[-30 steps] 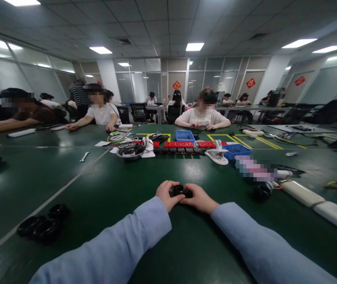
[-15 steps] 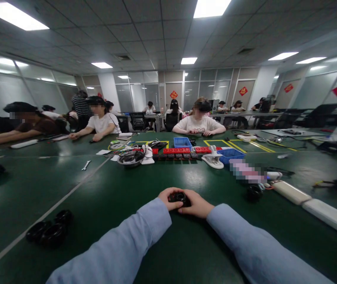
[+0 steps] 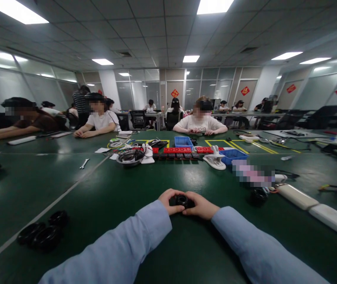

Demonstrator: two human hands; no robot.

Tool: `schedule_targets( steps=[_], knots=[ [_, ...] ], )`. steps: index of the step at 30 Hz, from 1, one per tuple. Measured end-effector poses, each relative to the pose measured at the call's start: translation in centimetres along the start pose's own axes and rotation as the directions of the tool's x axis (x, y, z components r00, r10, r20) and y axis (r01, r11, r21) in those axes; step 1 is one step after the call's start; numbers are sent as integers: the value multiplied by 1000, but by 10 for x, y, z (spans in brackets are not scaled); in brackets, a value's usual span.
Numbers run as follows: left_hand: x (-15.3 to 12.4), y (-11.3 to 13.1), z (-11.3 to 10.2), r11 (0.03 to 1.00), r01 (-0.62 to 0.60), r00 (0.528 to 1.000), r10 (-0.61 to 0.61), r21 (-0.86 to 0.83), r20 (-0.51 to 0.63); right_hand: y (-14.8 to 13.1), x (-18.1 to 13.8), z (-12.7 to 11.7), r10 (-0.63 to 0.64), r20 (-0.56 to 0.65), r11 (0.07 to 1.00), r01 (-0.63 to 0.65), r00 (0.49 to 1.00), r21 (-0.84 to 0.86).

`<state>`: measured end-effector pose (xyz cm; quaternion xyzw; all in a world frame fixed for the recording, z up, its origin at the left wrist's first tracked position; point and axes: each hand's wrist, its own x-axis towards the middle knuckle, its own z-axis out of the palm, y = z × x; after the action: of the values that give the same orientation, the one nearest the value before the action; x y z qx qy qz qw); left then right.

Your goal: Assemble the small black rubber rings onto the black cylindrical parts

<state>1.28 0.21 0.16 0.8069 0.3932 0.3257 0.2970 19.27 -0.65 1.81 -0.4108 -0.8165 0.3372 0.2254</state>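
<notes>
Both of my hands meet at the middle of the green table [image 3: 103, 197] around a small black ring-shaped part [image 3: 183, 201]. My left hand [image 3: 168, 201] grips its left side with curled fingers. My right hand [image 3: 201, 206] closes on its right side. The part rests low, close to the table top, and I cannot tell whether it touches. Light blue sleeves cover both forearms.
Several black rings [image 3: 41, 234] lie at the near left. Another black part [image 3: 257, 196] sits to the right by white bars [image 3: 296, 196]. Farther back are a metal bowl [image 3: 129, 157], red blocks [image 3: 178, 150], blue bins [image 3: 233, 155] and a white clamp [image 3: 215, 159]. Seated people line the far edge.
The view tilted up a second ago, then settled. My hands stay closed on the black part, which appears to have turned slightly between them.
</notes>
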Motion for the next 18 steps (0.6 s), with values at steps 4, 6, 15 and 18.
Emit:
schedule_targets(
  steps=[4,6,15,18],
  knots=[
    [-1,1,0,1000,16,1000,-16,-7,-6,1,-1,1,14,-19,997,-15,1000,-75],
    [-1,3,2,999,40,999,-40,-3,-36,-1,-1,3,27,-46,988,-33,999,-154],
    [0,19,15,978,170,945,-127,121,-300,-19,0,26,127,-392,792,-331,911,-513],
    [0,12,10,994,108,978,-100,35,-182,-15,-1,22,71,-323,879,-212,944,-427]
  ],
)
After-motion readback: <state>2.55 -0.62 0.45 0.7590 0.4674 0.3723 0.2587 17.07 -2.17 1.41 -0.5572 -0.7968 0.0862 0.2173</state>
